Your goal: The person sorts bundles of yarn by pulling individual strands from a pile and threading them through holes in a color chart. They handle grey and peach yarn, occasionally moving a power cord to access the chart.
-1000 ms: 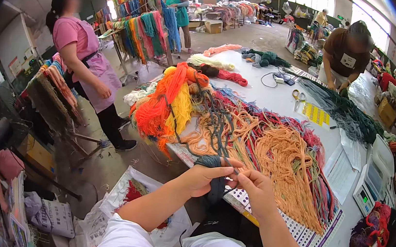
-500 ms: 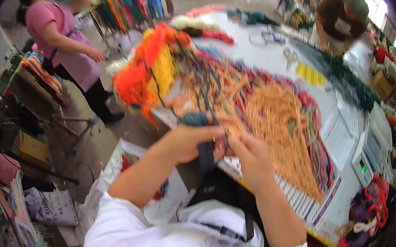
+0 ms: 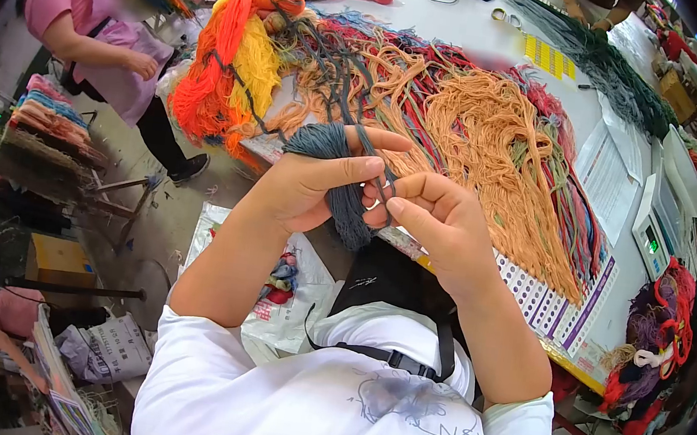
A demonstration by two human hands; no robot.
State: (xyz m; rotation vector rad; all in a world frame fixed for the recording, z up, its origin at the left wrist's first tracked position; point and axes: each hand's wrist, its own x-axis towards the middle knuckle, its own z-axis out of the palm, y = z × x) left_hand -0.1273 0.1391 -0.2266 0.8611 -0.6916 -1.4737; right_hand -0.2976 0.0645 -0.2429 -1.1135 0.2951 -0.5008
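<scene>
My left hand grips a bundle of grey-blue yarn that hangs down past my palm. Strands of that yarn run up onto the table into the mixed pile. My right hand is closed beside the left, its fingertips pinching a thin grey strand next to the bundle. Both hands hover over the near edge of the white table. Peach-orange yarn spreads across the table just beyond my hands, and a thick orange and yellow skein hangs over the table's left corner.
A colour sample card lies under the yarn at the table's near edge. A white scale and papers sit at the right. Scissors and yellow labels lie farther back. A person in pink stands left by yarn racks.
My view has tilted down and my hands have come closer to my chest. The grey-blue bundle stays in my left hand; the right keeps pinching at its strands.
</scene>
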